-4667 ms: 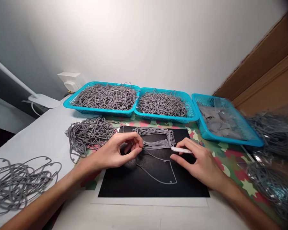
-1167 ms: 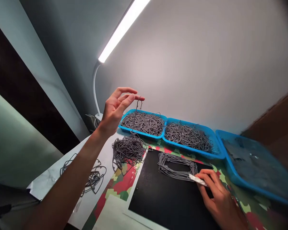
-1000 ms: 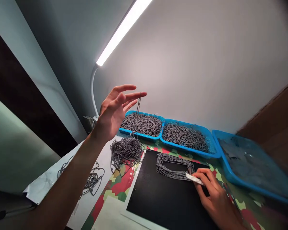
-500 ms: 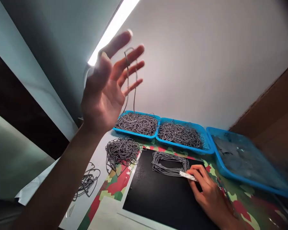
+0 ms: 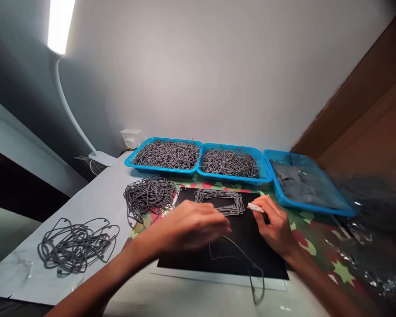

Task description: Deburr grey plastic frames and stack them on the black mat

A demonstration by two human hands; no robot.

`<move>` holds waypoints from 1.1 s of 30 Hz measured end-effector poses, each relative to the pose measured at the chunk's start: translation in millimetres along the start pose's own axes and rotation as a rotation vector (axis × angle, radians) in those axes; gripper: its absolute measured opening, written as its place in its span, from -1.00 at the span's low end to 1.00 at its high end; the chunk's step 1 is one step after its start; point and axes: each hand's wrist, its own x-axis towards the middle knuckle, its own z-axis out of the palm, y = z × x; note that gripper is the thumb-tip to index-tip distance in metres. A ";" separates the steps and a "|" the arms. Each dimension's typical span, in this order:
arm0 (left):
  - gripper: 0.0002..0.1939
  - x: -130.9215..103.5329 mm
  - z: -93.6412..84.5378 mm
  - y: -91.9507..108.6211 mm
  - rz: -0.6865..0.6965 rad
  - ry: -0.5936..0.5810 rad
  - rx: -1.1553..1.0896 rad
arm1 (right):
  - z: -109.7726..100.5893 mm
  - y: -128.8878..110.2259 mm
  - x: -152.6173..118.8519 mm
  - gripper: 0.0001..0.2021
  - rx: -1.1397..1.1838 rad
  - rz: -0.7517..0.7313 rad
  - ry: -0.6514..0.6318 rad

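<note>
My left hand (image 5: 198, 224), blurred by motion, is over the black mat (image 5: 191, 257) with its fingers bent downward. Just below it is a grey cord loop (image 5: 239, 254), which reaches past the mat's front edge; whether the fingers grip it is unclear. In a pinch, my right hand (image 5: 273, 224) holds a short, crumpled white stick (image 5: 255, 207) above the mat's right side. Between the hands, at the back of the mat, several grey cord loops (image 5: 219, 193) lie stacked in a rough rectangle.
Two blue baskets (image 5: 201, 166) full of grey cord loops stand along the wall. A third blue basket (image 5: 317, 204) holds grey flat pieces. Cord piles (image 5: 148, 193) lie at left. A clip-on lamp (image 5: 67, 108) rises at far left; clear plastic bags (image 5: 379, 259) lie right.
My left hand has come down from high before the wall, where it was open beside a cord loop, to over the mat. The right hand still holds the white stick. The view has shifted.
</note>
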 end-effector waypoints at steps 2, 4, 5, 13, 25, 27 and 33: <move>-0.71 -5.7 -1.1 -21.0 -0.078 0.088 -0.018 | -3.4 -2.5 0.9 -0.86 0.055 -0.035 -0.089; -0.54 -11.8 4.7 -36.3 -0.100 0.138 -0.035 | -9.5 -8.5 4.2 -0.86 0.107 -0.063 -0.202; -0.50 -14.7 10.4 -40.4 -0.105 0.114 -0.051 | -14.2 -12.0 6.7 -0.86 0.125 -0.054 -0.275; -0.76 -28.2 43.9 -37.1 -0.146 -0.224 -0.021 | -71.1 -33.3 15.3 -0.78 0.126 0.350 -1.093; -0.76 -33.2 35.8 -37.5 -0.350 -0.342 -0.219 | -81.5 -61.1 -2.6 -0.81 0.116 0.456 -1.002; -0.73 -34.9 30.0 -39.9 -0.433 -0.331 -0.315 | -74.3 -49.3 10.7 -0.81 0.131 0.475 -0.957; -0.73 -33.6 8.7 -51.4 -0.556 -0.323 -0.687 | -38.2 -7.7 24.3 -0.73 0.462 0.572 -0.809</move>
